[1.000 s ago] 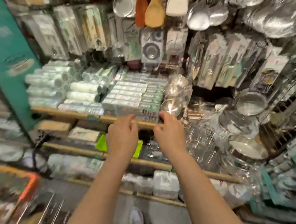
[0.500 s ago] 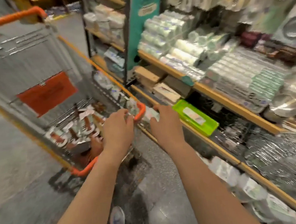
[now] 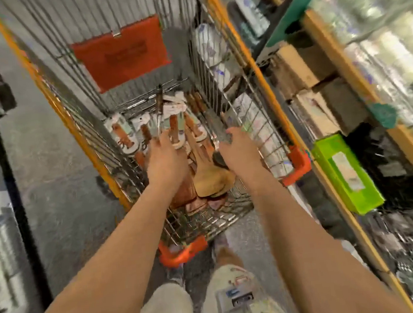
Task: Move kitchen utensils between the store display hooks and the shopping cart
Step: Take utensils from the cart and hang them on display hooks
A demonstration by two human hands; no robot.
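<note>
Turned from display hooks to shopping cart (image 3: 236, 41); left hand (image 3: 166, 158) and right hand (image 3: 237, 148) now over utensils (image 3: 213, 178) at near end, grips indiscernible.

A green box (image 3: 347, 174) sits just right of the right hand (image 3: 237, 148). Beyond it, farther right, a wooden shelf (image 3: 326, 41) carries rolls (image 3: 392, 42), with cartons (image 3: 293, 70) below.

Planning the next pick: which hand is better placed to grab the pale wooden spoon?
Probably left: the left hand sits beside the spoon handle; the right hand hovers nearer the cart wall.
</note>
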